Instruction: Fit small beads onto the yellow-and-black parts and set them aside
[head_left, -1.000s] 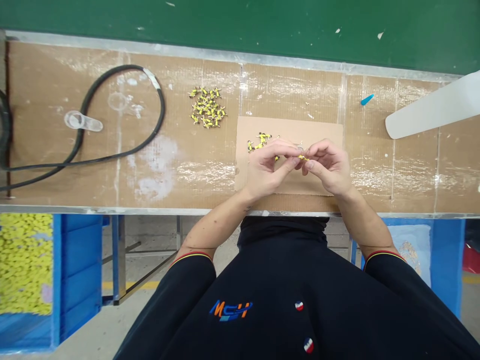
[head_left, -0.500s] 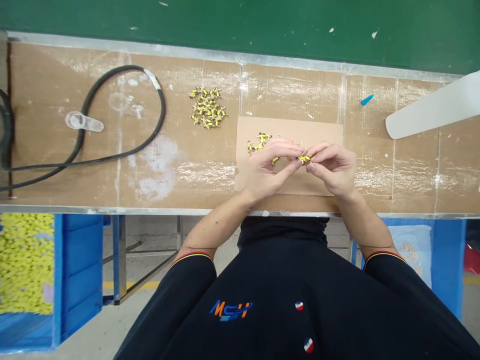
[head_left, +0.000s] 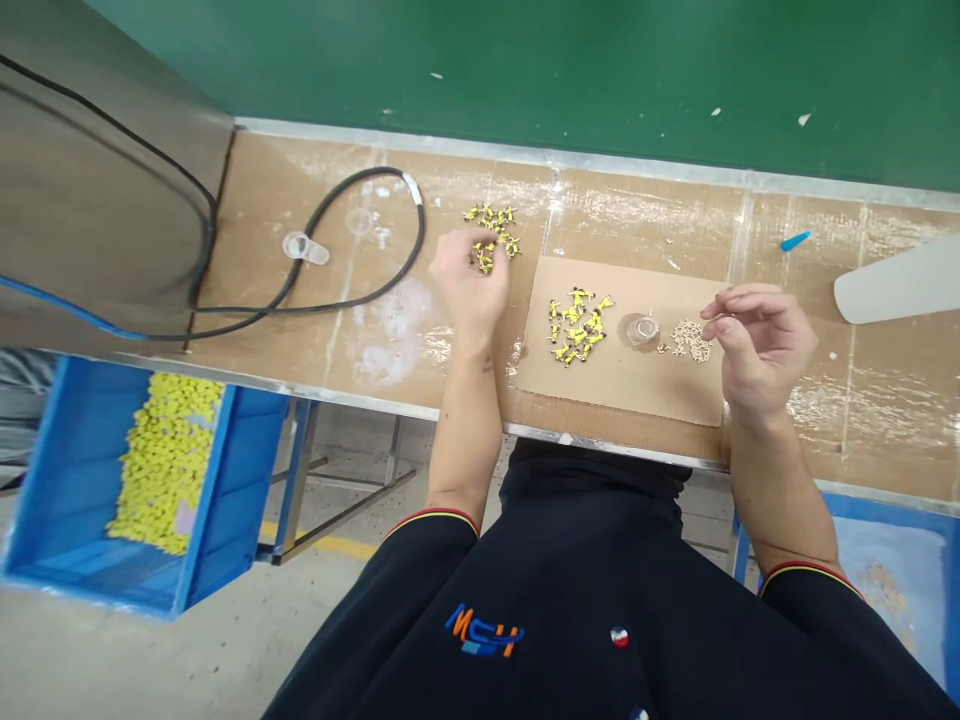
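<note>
My left hand (head_left: 474, 285) reaches over the far pile of small yellow-and-black figures (head_left: 491, 217), thumb and fingers apart around some of them. Whether it touches one is hard to see. Over the right end of the cardboard sheet (head_left: 637, 395), my right hand (head_left: 769, 345) has thumb and forefinger pinched together. A tiny pale thing shows at its fingertips, too small to name. Beside that hand lies a heap of small beige pieces (head_left: 690, 340). A small clear cup (head_left: 643, 330) stands left of the heap. More yellow figures (head_left: 577, 325) lie spread on the sheet's left half.
A black cable (head_left: 416, 250) loops on the left, across a clear plastic piece (head_left: 306, 248). A blue tapered tip (head_left: 795, 241) and a white tube-like object (head_left: 900, 280) lie to the right. Below the bench stands a blue crate (head_left: 82, 530) holding yellow parts.
My hands have parted from the yellow figure they held together. The left hand has moved to the far pile, the right one to the right. The camera view has turned left.
</note>
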